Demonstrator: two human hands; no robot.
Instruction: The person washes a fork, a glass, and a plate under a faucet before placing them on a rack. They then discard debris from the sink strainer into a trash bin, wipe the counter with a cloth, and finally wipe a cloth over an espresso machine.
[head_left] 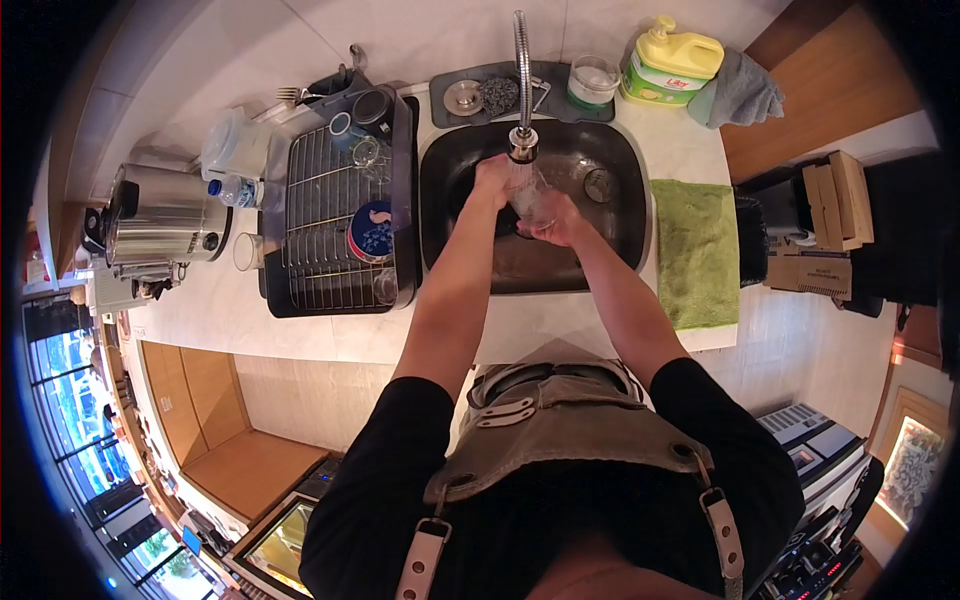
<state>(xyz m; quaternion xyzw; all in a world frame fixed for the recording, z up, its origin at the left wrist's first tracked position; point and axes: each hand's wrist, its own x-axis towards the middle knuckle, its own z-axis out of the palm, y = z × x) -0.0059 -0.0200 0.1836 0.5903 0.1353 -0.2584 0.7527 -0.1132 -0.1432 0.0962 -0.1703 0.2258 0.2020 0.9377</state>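
Water runs from the faucet [523, 140] over a clear glass [530, 197] that I hold above the dark sink [530, 268]. My left hand [492, 180] is at the glass's left side, close under the faucet head, with its fingers partly hidden. Wrapped round the glass's lower right end is my right hand [557, 221]. The glass is tilted, and its outline is blurred by the water. A round drain piece [597, 184] lies in the sink to the right of my hands.
Left of the sink stands a drying rack [312, 215] with cups and a blue patterned dish [372, 232]. Behind the sink, a tray [447, 88] holds a scrubber [499, 96] and a glass bowl [593, 80]. A yellow soap bottle [672, 65] and green towel [696, 255] are on the right.
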